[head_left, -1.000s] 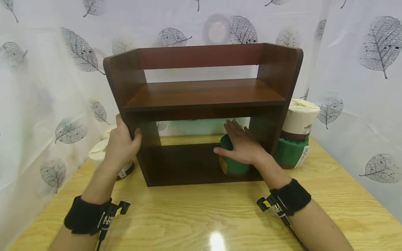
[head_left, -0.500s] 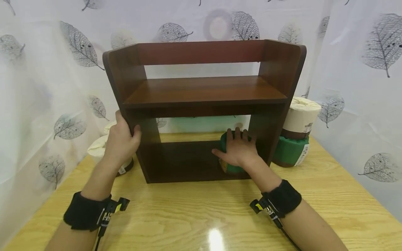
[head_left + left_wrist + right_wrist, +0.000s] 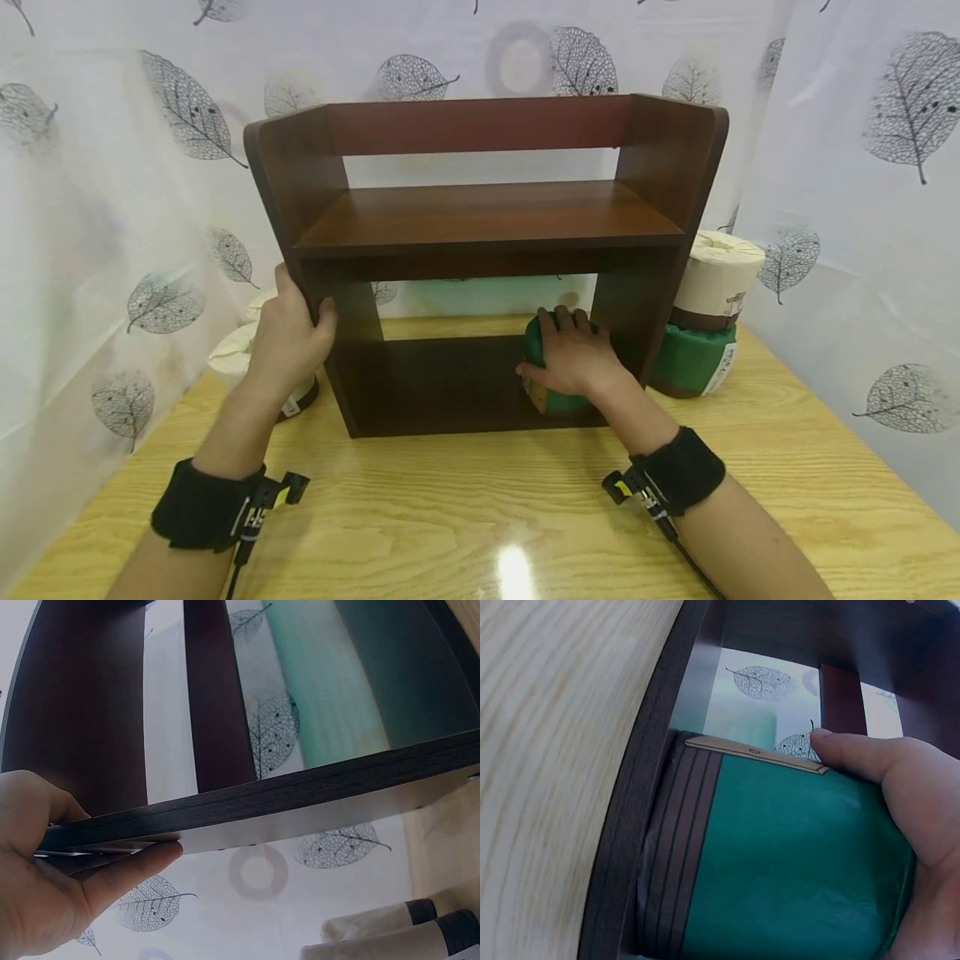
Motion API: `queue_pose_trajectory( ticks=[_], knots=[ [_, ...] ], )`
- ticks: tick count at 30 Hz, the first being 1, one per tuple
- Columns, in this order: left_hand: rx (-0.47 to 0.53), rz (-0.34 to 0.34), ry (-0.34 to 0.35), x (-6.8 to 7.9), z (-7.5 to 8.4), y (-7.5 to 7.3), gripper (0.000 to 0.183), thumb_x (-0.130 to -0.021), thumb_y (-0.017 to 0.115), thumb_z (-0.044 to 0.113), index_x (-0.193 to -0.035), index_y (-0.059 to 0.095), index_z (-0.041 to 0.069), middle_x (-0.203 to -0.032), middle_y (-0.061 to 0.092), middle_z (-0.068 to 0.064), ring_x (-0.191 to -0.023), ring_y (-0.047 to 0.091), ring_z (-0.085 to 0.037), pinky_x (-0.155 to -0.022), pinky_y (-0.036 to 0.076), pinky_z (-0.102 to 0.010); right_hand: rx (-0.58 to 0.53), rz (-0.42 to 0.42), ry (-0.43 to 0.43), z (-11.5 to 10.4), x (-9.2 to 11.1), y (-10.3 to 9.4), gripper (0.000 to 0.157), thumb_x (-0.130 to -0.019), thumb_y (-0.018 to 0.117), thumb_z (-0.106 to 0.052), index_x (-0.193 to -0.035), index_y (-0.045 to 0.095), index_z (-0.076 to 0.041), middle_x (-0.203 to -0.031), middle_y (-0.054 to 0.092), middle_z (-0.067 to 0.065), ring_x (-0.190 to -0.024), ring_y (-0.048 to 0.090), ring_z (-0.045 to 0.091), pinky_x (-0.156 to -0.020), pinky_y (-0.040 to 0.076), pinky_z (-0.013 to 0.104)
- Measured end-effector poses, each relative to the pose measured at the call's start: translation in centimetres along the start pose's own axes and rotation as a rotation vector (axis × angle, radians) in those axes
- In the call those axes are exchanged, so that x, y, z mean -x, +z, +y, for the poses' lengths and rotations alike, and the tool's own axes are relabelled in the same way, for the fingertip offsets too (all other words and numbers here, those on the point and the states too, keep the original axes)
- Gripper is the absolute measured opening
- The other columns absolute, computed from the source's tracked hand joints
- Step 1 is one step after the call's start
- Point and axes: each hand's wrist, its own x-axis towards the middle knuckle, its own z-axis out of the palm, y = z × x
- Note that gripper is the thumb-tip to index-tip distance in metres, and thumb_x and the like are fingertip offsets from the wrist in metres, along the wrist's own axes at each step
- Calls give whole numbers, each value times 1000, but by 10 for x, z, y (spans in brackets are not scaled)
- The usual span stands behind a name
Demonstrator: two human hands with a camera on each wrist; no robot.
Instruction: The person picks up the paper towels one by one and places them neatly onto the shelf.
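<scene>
A dark brown wooden desktop shelf (image 3: 487,218) stands upright on the table in the head view. My left hand (image 3: 292,337) grips the front edge of its left side panel; in the left wrist view the thumb is on one face and the fingers (image 3: 139,874) on the other. On the lower board, towards the right, sits a green-wrapped toilet paper roll (image 3: 795,862) with a brown striped band. My right hand (image 3: 573,354) holds this roll from above, its fingers bent over the top and the thumb at the left side. The roll's back is hidden.
Right of the shelf, a cream-wrapped roll (image 3: 716,279) is stacked on a green roll (image 3: 693,358). More cream rolls (image 3: 236,354) stand behind my left forearm. A leaf-patterned curtain (image 3: 847,167) surrounds the light wooden table (image 3: 420,517).
My right hand has come down onto the green roll, and its fingers have bent over the top. The left hand stays on the side panel. The camera view has shifted slightly.
</scene>
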Motion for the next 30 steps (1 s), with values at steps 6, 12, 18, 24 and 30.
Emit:
queue_pose_trajectory(
  ticks=[6, 12, 18, 24, 30],
  knots=[
    [-7, 10, 9, -1, -1, -1, 49, -86, 48, 19, -123, 28, -6, -74, 54, -29, -68, 58, -42, -57, 46, -55, -3, 1, -100, 9, -1, -4, 95, -79, 50, -67, -148, 10, -15, -150, 16, 16, -133, 18, 39, -96, 29, 63],
    [-12, -8, 4, 0, 0, 0, 52, -87, 48, 19, -126, 26, -6, -75, 55, -30, -70, 58, -45, -58, 46, -56, -35, -15, -148, 16, 1, -4, 96, -77, 57, -64, -148, 12, -17, -151, 16, 13, -135, 14, 36, -96, 26, 66],
    [-10, -7, 2, 1, 0, 0, 53, -87, 49, 20, -127, 26, -5, -74, 56, -30, -70, 58, -45, -57, 46, -56, -53, -12, -183, 21, -1, -3, 91, -78, 60, -58, -147, 15, -21, -152, 15, 9, -137, 11, 31, -96, 25, 66],
    [-14, -3, 2, 1, 0, 0, 52, -86, 48, 20, -127, 26, -5, -74, 56, -30, -70, 58, -45, -57, 46, -56, -116, -14, -192, 25, -3, -3, 89, -76, 68, -48, -145, 19, -24, -151, 19, 8, -138, 10, 28, -101, 16, 66],
    [-21, 2, 0, 0, 0, 0, 50, -86, 48, 19, -125, 27, -5, -74, 55, -29, -68, 58, -42, -55, 46, -55, -163, -5, -223, 28, -3, -7, 83, -73, 73, -33, -140, 25, -25, -141, 33, 11, -128, 31, 31, -102, 14, 65]
  ],
)
